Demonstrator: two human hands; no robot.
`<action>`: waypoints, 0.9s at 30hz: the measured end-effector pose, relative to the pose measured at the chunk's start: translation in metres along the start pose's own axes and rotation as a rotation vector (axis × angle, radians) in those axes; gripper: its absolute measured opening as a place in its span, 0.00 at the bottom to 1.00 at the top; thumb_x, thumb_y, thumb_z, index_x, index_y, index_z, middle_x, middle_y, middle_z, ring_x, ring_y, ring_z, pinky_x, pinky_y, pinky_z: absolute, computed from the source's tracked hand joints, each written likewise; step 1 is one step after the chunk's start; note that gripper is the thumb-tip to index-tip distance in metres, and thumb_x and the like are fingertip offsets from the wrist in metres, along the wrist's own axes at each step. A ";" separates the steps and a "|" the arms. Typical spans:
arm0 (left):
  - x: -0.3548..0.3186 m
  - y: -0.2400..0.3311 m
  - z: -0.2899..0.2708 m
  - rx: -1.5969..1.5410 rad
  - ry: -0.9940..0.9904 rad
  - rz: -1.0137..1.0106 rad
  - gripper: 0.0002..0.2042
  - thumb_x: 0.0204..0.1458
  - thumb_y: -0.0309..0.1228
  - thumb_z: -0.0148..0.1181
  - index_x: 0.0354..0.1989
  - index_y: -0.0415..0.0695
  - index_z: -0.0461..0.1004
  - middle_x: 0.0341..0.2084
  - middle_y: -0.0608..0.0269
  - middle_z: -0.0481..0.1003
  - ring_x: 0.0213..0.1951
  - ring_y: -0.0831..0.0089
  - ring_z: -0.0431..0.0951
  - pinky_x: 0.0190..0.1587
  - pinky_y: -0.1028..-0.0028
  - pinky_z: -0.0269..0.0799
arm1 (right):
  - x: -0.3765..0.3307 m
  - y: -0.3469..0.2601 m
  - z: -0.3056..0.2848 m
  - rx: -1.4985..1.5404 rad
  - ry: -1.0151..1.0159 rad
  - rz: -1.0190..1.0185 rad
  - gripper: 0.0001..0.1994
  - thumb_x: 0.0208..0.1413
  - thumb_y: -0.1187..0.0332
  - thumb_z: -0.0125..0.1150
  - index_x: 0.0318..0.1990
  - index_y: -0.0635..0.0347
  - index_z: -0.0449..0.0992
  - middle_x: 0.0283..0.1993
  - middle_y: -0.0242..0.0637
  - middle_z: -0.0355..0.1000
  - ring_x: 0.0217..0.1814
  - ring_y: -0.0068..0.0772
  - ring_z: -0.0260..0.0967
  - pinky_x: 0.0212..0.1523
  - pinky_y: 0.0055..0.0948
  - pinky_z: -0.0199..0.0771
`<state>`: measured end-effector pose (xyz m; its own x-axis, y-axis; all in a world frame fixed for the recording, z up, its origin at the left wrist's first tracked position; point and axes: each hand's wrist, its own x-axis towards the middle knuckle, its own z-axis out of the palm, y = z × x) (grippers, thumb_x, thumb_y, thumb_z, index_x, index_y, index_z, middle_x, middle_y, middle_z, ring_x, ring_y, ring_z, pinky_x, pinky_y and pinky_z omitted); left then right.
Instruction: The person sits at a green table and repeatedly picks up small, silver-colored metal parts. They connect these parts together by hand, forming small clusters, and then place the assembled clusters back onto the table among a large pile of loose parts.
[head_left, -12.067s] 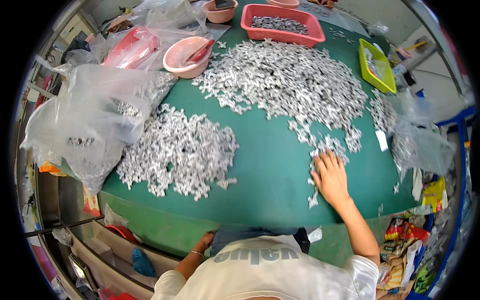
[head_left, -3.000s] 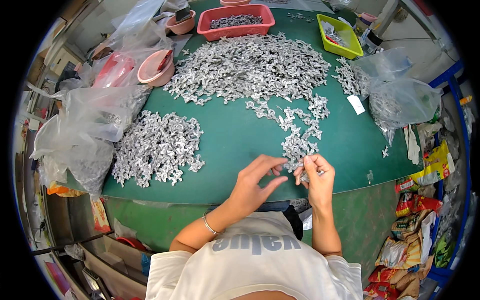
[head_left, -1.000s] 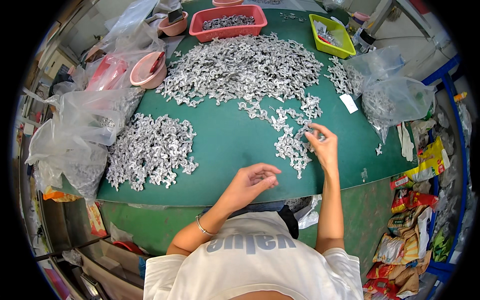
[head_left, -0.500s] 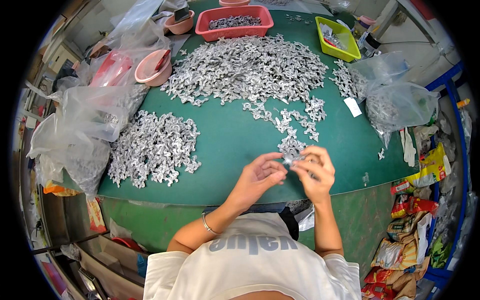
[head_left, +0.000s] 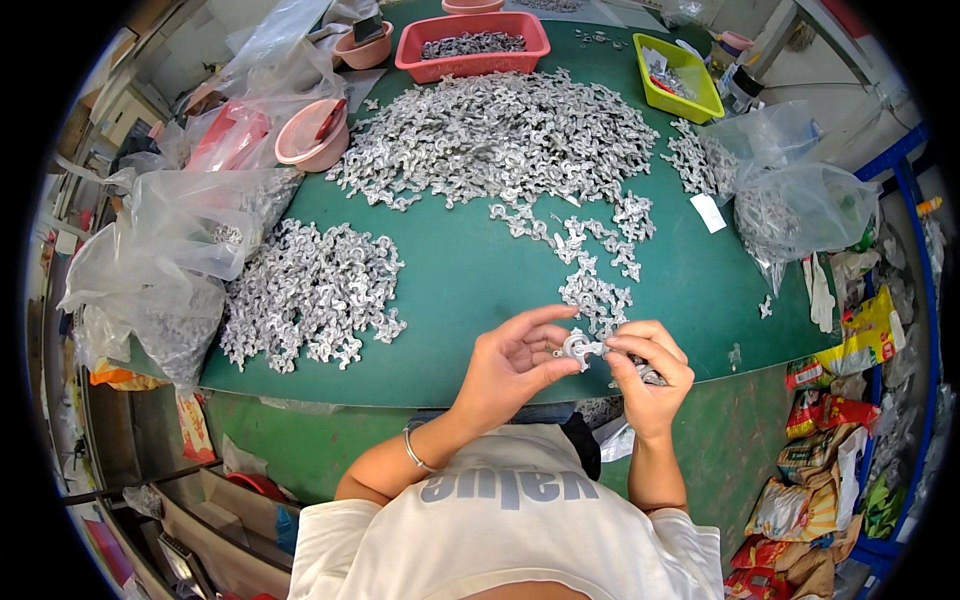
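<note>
Two bare hands meet low in the middle of the frame, just above the person's white shirt. The left hand (head_left: 510, 365) is half open, palm up, and its thumb and finger pinch a small shiny metal part (head_left: 577, 347). The right hand (head_left: 648, 370) touches that same part with its fingertips, and it looks like it hides a few more parts in its curled fingers, though that is hard to see.

Both hands sit over the near edge of the green table (head_left: 460, 290). Just above them a thin trail of metal parts (head_left: 595, 270) runs up the table. To the left lies a small pile of parts (head_left: 310, 295), next to clear plastic bags (head_left: 165, 260). Higher up spreads the big pile of parts (head_left: 500, 135). Near the top sit a pink bowl (head_left: 312, 135), a red basket (head_left: 473, 45) and a yellow tray (head_left: 680, 75). Another full clear bag (head_left: 800, 205) rests at the right.
</note>
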<state>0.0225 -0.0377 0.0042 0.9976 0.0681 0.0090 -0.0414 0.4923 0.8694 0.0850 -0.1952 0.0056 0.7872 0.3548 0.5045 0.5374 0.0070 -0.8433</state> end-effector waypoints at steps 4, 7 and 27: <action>-0.004 -0.006 -0.004 0.043 0.000 0.036 0.16 0.47 0.16 0.54 0.47 0.31 0.66 0.37 0.56 0.71 0.39 0.74 0.73 0.43 0.77 0.70 | -0.003 -0.009 0.002 0.020 0.078 0.095 0.13 0.36 0.86 0.61 0.34 0.69 0.75 0.31 0.40 0.70 0.25 0.21 0.63 0.26 0.18 0.63; -0.006 -0.003 -0.005 0.067 -0.019 0.034 0.16 0.48 0.16 0.53 0.47 0.31 0.66 0.37 0.55 0.72 0.40 0.73 0.73 0.44 0.76 0.70 | -0.004 -0.013 0.002 0.031 0.063 0.125 0.10 0.37 0.83 0.61 0.32 0.70 0.75 0.31 0.40 0.70 0.25 0.21 0.63 0.26 0.17 0.62; -0.009 0.003 -0.002 0.121 -0.036 0.064 0.13 0.48 0.16 0.52 0.45 0.32 0.69 0.37 0.57 0.73 0.38 0.77 0.73 0.43 0.78 0.70 | -0.014 -0.011 0.003 0.115 0.086 0.005 0.11 0.35 0.83 0.64 0.30 0.68 0.74 0.29 0.42 0.70 0.27 0.26 0.66 0.27 0.20 0.64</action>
<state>0.0130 -0.0346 0.0060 0.9946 0.0635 0.0823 -0.1003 0.3796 0.9197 0.0671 -0.1973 0.0075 0.8156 0.2734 0.5099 0.4987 0.1146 -0.8592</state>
